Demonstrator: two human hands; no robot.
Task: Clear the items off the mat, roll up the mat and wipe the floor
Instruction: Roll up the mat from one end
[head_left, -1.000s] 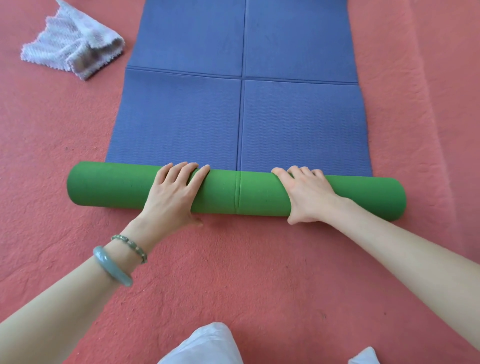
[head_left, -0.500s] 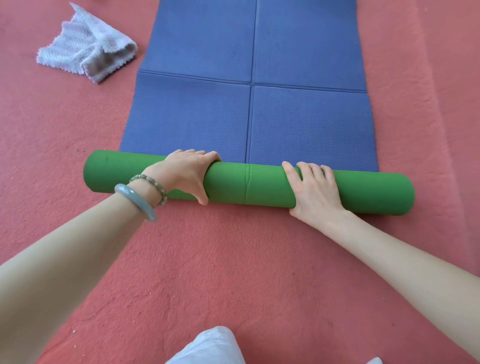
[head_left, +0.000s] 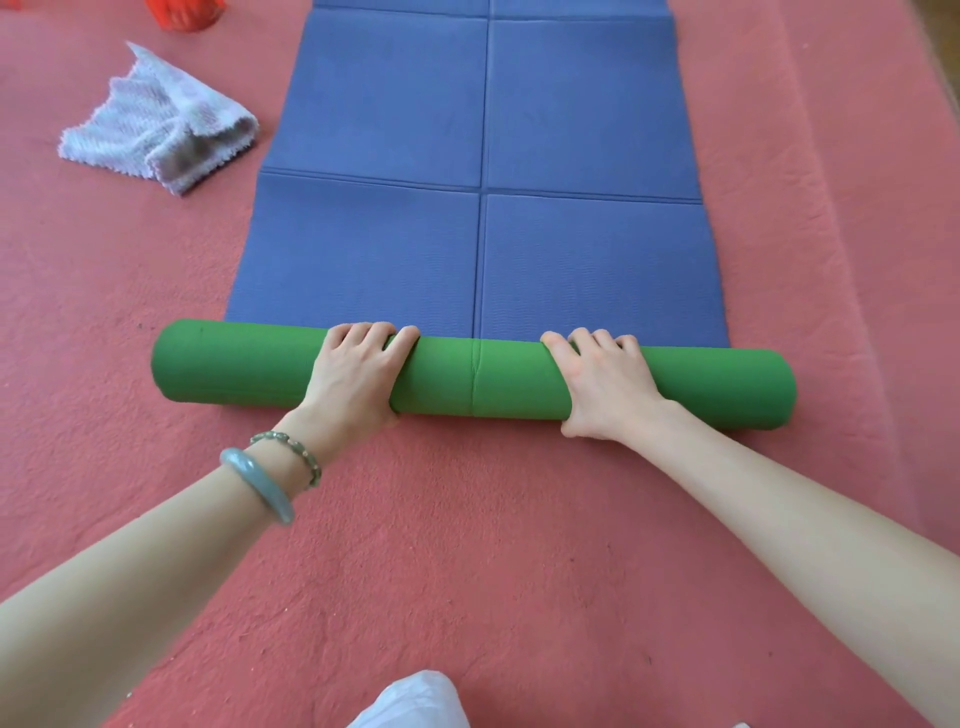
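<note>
The mat is blue on top and green underneath. Its near end is wound into a green roll (head_left: 478, 376) lying across the red floor (head_left: 467, 545), and the flat blue part (head_left: 483, 244) stretches away from me with nothing on it. My left hand (head_left: 356, 376) grips the roll left of its middle seam, fingers curled over the top, thumb at the near side. My right hand (head_left: 602, 384) grips the roll right of the seam in the same way.
A crumpled pale lilac cloth (head_left: 161, 135) lies on the floor left of the mat. A red object (head_left: 184, 13) shows at the top left edge. White fabric over my knee (head_left: 410, 701) is at the bottom edge.
The roll has turned further away from me onto the blue part. My left hand came up over the roll and both hands took a fresh grip on top of it.
</note>
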